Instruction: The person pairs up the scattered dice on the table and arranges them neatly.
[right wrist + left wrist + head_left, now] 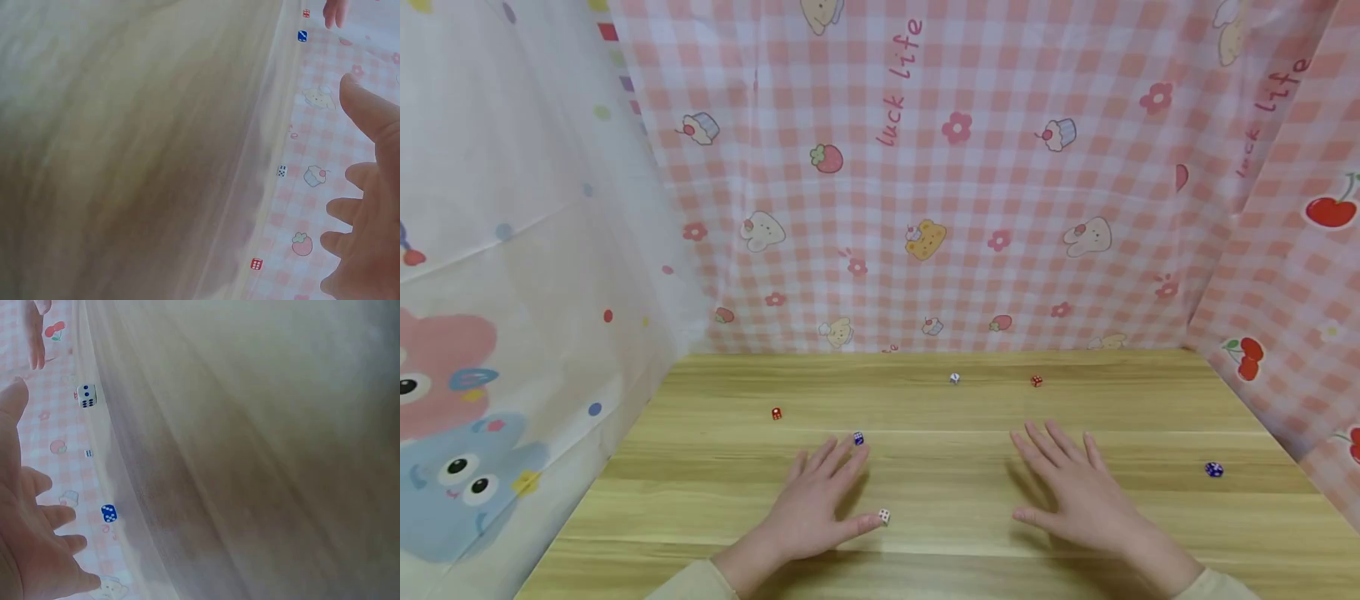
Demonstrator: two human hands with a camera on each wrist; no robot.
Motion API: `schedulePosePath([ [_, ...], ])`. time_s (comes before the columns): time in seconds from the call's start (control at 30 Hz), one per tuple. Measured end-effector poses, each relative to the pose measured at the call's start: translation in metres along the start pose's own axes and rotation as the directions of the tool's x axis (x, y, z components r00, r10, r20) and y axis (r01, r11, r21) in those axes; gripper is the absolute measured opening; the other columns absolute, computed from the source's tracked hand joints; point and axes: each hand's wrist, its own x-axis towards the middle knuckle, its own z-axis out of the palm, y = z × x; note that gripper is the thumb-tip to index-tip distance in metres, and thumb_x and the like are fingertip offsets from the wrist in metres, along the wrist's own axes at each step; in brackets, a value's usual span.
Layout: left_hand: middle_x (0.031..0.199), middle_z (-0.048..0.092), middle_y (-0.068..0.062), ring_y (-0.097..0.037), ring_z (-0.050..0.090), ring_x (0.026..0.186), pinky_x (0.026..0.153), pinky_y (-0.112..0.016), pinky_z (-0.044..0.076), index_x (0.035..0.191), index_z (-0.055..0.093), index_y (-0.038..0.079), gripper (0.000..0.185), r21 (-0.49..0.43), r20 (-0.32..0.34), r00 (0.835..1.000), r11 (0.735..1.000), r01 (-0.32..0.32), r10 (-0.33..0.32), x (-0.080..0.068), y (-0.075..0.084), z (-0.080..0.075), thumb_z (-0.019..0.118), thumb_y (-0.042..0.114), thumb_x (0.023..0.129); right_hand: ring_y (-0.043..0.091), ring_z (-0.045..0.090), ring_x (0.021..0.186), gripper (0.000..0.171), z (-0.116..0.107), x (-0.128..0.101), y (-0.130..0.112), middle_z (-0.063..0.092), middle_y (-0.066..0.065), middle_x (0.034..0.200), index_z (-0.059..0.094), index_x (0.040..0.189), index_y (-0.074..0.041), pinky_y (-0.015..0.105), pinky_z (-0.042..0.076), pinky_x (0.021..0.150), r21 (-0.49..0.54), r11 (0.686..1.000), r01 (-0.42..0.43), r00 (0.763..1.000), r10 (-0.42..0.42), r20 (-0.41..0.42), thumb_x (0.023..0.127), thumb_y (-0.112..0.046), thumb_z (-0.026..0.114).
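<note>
Fingers spread and straight, my left hand [814, 508] hovers over the wooden table with nothing held. A white die [885, 517] lies by its thumb tip, and a blue die [859, 438] lies just beyond its fingertips; in the left wrist view the blue die [109, 513] appears past the fingers. My right hand [1071, 492] is likewise spread above the table, holding nothing. Farther back lie a red die [1037, 381] and a white die [955, 378]. To the left is another red die [777, 413], and a blue die [1213, 470] sits right of the right hand.
The wooden table [940, 467] reaches back to a pink checked cloth [880, 192] hung behind it. A white patterned cloth [535, 250] hangs on the left, and more checked cloth [1292, 333] hangs on the right.
</note>
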Motion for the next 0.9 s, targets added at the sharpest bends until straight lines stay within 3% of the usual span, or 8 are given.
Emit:
schedulePosePath([
  [0.23,0.155,0.038,-0.010,-0.039,0.034,0.140,0.109,-0.065,0.022,0.152,0.039,0.009,0.094,-0.025,-0.046,0.998,0.999,-0.039,0.038,0.001,0.000,0.002,0.063,0.068,0.083,0.048,0.029,0.139,0.087,0.000,0.005,0.005,0.038,0.020,0.153,0.041,0.150,-0.008,0.072,0.005,0.108,0.116,0.993,-0.003,0.997,0.012,-0.075,0.081,-0.044,0.079],
  [0.5,0.147,0.049,-0.009,-0.034,0.045,0.133,0.107,-0.056,0.033,0.147,0.046,0.008,0.094,-0.125,-0.079,0.995,0.990,-0.067,0.057,0.001,-0.001,0.004,0.077,0.060,0.075,0.050,0.034,0.135,0.083,-0.001,0.008,0.014,0.043,0.024,0.147,0.046,0.146,-0.003,0.073,0.006,0.106,0.240,0.971,-0.017,0.992,0.047,-0.119,0.079,-0.036,0.082],
  [0.73,0.137,0.058,-0.008,-0.030,0.050,0.126,0.105,-0.049,0.038,0.140,0.055,0.008,0.085,-0.270,-0.080,0.996,0.960,-0.070,0.051,0.002,0.000,0.006,0.087,0.047,0.071,0.052,0.040,0.130,0.076,-0.003,0.010,0.018,0.050,0.026,0.140,0.051,0.141,-0.002,0.076,0.016,0.102,0.322,0.947,0.017,0.982,0.045,-0.182,0.077,-0.024,0.085],
  [0.9,0.132,0.061,-0.008,-0.029,0.052,0.123,0.105,-0.049,0.038,0.134,0.060,0.008,0.077,-0.313,-0.065,0.997,0.948,-0.062,0.044,0.002,-0.001,0.009,0.088,0.041,0.071,0.053,0.041,0.129,0.075,-0.003,0.011,0.020,0.051,0.026,0.140,0.051,0.141,-0.002,0.075,0.019,0.101,0.364,0.931,0.014,0.982,0.056,-0.181,0.078,-0.024,0.085],
])
